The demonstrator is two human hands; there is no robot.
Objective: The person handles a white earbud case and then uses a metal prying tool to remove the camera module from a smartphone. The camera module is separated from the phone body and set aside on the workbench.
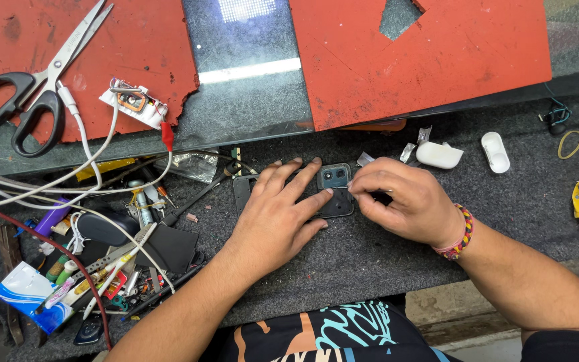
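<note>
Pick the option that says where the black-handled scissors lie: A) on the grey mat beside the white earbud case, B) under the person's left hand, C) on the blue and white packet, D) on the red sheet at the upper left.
D: the scissors lie open on the red sheet at the upper left, far from the white earbud case and from the left hand pressing on the phone.

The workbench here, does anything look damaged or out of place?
Yes. The red mat at the top has a ragged hole cut through it, and the second red mat has a torn edge. A small white charger lies cracked open, its coil exposed.
</note>
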